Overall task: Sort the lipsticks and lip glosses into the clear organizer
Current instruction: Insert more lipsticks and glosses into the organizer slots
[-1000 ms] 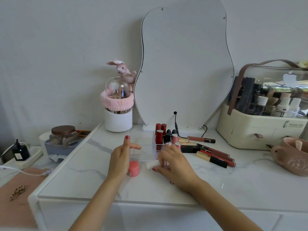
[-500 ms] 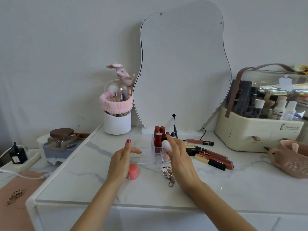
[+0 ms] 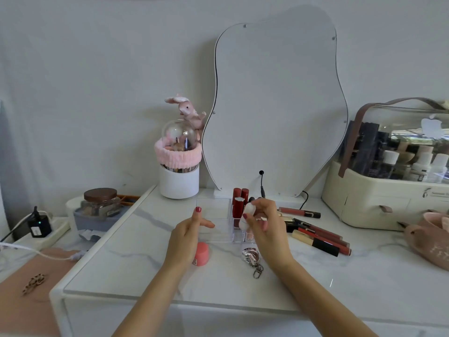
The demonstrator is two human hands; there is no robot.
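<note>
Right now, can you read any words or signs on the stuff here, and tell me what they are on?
No words can be read.
Cream case: small dark logo and a line of print, too blurred to read.
Its clear lid: a white apple-shaped sticker, no letters.
Pink pouch: pale marks, too blurred.
Black charger: white label, too small.
Bottles in the case: print too small.

Loose lip glosses point(image 3: 318, 235) lie right of the organizer point(image 3: 216, 221), seemingly apart.
</note>
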